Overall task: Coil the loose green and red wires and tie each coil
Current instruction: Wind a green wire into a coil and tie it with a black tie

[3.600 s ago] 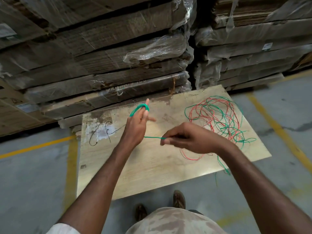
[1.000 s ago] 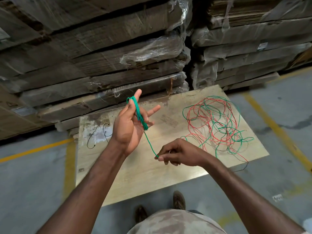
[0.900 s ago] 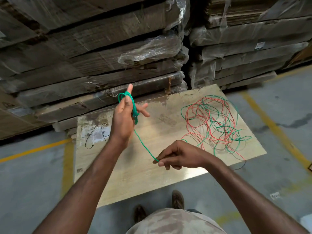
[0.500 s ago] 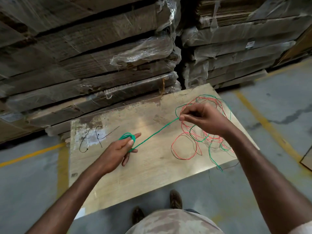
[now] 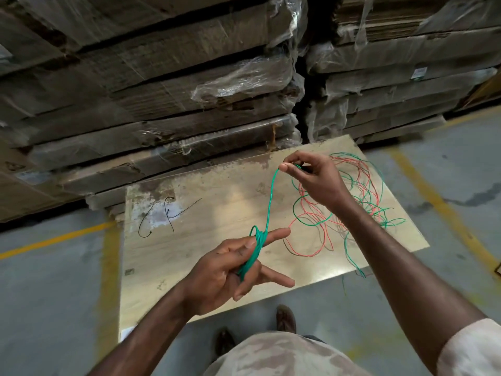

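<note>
A small green wire coil is wound around the fingers of my left hand, which is raised palm up above the wooden board. From the coil a taut green strand rises to my right hand, which pinches it between thumb and forefinger. Loose green wire and red wire lie tangled on the right part of the board, partly hidden behind my right forearm.
Two short black wire pieces lie on the board's left part. Stacks of plastic-wrapped flat cartons rise right behind the board. Grey concrete floor with yellow lines surrounds it. My shoes stand at its near edge.
My left hand has turned palm up and come nearer, with the coil still on its fingers. My right hand stays over the tangle, lifting the green strand steeper.
</note>
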{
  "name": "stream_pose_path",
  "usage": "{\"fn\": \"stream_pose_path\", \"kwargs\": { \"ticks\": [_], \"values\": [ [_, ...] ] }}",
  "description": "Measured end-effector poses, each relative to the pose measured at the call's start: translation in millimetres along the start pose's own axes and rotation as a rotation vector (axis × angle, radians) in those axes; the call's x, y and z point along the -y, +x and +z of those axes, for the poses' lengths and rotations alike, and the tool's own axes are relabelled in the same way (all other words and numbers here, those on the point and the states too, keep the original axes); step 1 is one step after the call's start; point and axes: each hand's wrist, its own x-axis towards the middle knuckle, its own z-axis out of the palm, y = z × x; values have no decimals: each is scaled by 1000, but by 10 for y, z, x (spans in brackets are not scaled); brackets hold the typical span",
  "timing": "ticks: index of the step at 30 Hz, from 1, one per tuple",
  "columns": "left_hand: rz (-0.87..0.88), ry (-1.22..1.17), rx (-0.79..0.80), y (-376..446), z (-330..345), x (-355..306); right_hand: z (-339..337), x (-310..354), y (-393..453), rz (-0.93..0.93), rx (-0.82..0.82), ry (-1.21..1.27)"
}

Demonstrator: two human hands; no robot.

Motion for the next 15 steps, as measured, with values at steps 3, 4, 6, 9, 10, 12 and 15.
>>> {"fn": "stream_pose_path", "kwargs": {
  "ticks": [3, 4, 6, 9, 10, 12, 15],
  "values": [
    [1, -76, 52, -4, 44, -73, 132, -109, -58, 58, 66, -21],
    [22, -109, 76, -7, 51, -94, 184, -145, -105, 93, 99, 0],
    [85, -154, 110, -1, 68, -161, 313, -249, -234, 132, 185, 32],
    [196, -194, 85, 52, 51, -274, 448, -345, -485, 190, 275, 110],
    [230, -208, 55, 85, 32, -322, 478, -352, -580, 230, 294, 148],
    [300, -251, -18, 175, -16, -436, 542, -365, -775, 297, 355, 206],
    [430, -302, -190, 380, -200, -650, 615, -355, -1003, 337, 487, 222]
  ]
}}
